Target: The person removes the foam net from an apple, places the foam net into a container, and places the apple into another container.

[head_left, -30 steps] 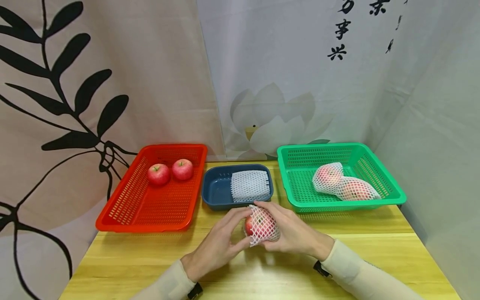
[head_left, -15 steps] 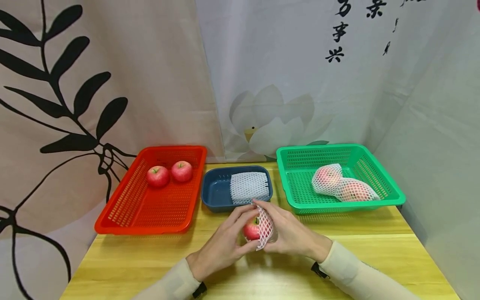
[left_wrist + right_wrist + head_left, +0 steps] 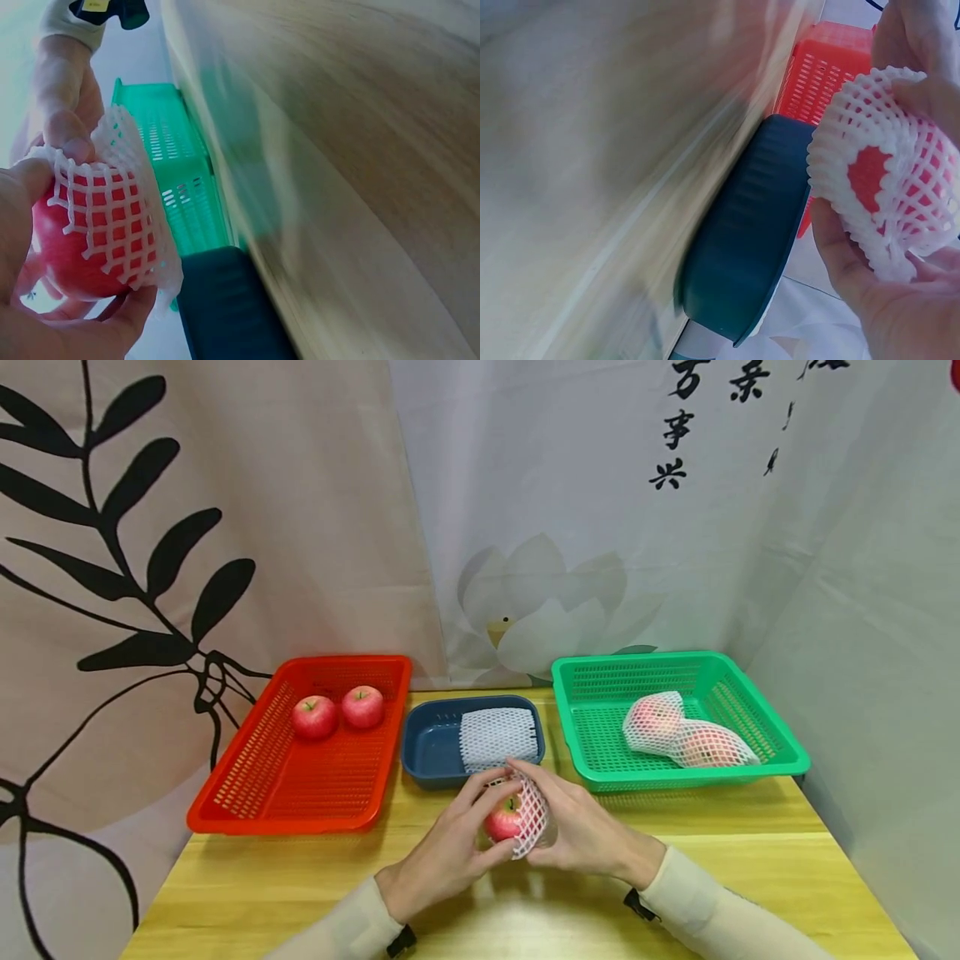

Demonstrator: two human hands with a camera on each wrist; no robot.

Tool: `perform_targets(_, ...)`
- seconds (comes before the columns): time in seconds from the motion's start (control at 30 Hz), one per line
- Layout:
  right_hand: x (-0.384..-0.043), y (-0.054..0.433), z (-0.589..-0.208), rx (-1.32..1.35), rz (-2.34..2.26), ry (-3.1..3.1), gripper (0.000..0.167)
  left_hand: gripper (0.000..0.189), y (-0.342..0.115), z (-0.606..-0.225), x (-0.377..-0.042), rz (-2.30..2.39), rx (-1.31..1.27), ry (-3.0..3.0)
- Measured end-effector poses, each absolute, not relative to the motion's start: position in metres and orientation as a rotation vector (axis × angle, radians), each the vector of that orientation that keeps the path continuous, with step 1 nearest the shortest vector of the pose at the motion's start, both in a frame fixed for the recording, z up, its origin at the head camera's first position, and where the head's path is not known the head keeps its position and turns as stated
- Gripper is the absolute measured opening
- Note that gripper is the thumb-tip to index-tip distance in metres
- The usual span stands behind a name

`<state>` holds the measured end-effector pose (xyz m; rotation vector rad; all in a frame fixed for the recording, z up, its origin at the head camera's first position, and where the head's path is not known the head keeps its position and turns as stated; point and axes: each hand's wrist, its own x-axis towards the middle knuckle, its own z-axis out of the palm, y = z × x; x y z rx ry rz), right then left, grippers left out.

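Note:
Over the front of the table both hands hold a red apple (image 3: 501, 822) partly inside a white foam fruit net (image 3: 533, 817). My left hand (image 3: 448, 853) curls its fingers and thumb around the apple's bare, stem side and the net's open edge. From the other side my right hand (image 3: 588, 828) grips the net-covered part. In the left wrist view the net's mesh (image 3: 112, 217) covers part of the apple, with bare red skin on the near side. The right wrist view shows the foam net (image 3: 840, 161) bunched, with a gap where red shows through.
A red basket (image 3: 315, 827) at left holds two bare apples (image 3: 339, 710). In the middle stands a dark blue tray (image 3: 429, 760) with flat foam nets (image 3: 498, 737). At right, a green basket (image 3: 675, 781) contains two netted apples (image 3: 682, 731). A printed curtain (image 3: 525, 510) hangs behind the table.
The net's open edge has shifted rightward across the apple, baring more red skin and the stem. Both hands stay around it in nearly the same place. The head view has tilted slightly.

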<state>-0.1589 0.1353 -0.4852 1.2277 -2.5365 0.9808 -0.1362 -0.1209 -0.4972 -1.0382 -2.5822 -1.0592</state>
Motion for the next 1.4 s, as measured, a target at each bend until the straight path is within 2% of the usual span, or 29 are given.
perform_targets(0.47, -0.16, 0.137, -0.482, 1.239, 0.899, -2.546, 0.126, 0.079, -0.124, -0.5, -0.134, -1.052, -0.988, -2.538)
perform_targets(0.57, -0.161, 0.139, -0.481, 1.235, 0.869, -2.527, 0.118, 0.076, -0.126, -0.499, -0.135, -1.033, -0.949, -2.536)
perform_targets(0.73, -0.162, 0.142, -0.481, 1.237, 0.82, -2.483, 0.091, 0.071, -0.129, -0.498, -0.136, -1.028, -0.912, -2.521)
perform_targets(0.83, -0.162, 0.143, -0.48, 1.24, 0.808, -2.479, 0.082, 0.07, -0.131, -0.498, -0.137, -1.034, -0.91, -2.516)
perform_targets(1.17, -0.162, 0.141, -0.473, 1.26, 0.801, -2.536, 0.096, 0.07, -0.137, -0.498, -0.138, -1.029, -0.878, -2.486)
perform_targets(1.4, -0.167, 0.139, -0.471, 1.294, 0.802, -2.392, 0.069, 0.067, -0.139, -0.499, -0.14, -1.039, -0.868, -2.508)
